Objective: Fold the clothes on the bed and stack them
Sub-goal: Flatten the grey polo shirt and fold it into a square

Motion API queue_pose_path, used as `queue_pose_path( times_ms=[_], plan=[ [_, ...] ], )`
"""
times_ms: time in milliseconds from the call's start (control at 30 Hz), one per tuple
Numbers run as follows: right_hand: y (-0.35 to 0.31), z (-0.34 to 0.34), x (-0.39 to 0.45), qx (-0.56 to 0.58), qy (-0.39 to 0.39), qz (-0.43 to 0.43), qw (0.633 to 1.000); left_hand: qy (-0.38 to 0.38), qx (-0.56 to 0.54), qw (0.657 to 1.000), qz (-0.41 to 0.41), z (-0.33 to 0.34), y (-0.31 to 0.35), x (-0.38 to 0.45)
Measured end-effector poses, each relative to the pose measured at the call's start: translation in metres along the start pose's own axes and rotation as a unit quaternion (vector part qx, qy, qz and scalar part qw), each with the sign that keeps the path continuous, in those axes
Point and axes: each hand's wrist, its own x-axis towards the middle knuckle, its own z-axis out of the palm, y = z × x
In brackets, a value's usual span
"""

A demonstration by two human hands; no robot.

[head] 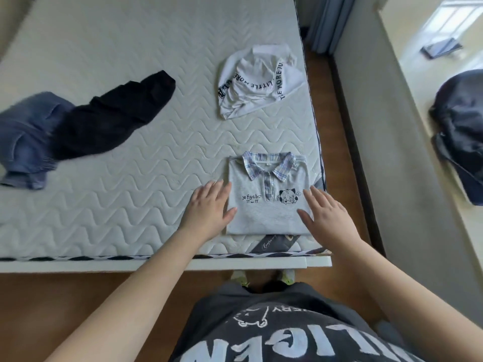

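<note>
Both flat, wide-spread hands, left hand [209, 205] and right hand [326, 218], flank a square-folded grey cotton polo [269, 205] with plaid collar; beyond them a crumpled white tee [256, 82] lies on the quilted mattress [130, 61].

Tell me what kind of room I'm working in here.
Most likely a home bedroom. A bare quilted mattress on a white frame fills the view, with loose clothes on it: a white shirt, black garment and jeans. A wood floor and a window ledge run alongside.
</note>
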Motion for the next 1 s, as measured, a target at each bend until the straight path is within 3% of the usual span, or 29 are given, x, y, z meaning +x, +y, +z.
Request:
queue_pose_path(
  times_ms=[433,800,1000],
  plan=[
    [-0.052,-0.076,-0.036,-0.027,0.056,-0.031,0.998,0.076,0.007,0.997,0.007,-0.062,-0.007,-0.057],
    [-0.052,-0.082,-0.048,-0.025,0.06,0.001,0.998,0.06,0.018,0.997,0.034,-0.07,-0.008,-0.047],
    [-0.046,-0.095,-0.053,-0.016,0.074,-0.028,0.997,0.069,0.033,0.997,0.022,-0.085,0.007,-0.049]
  ],
)
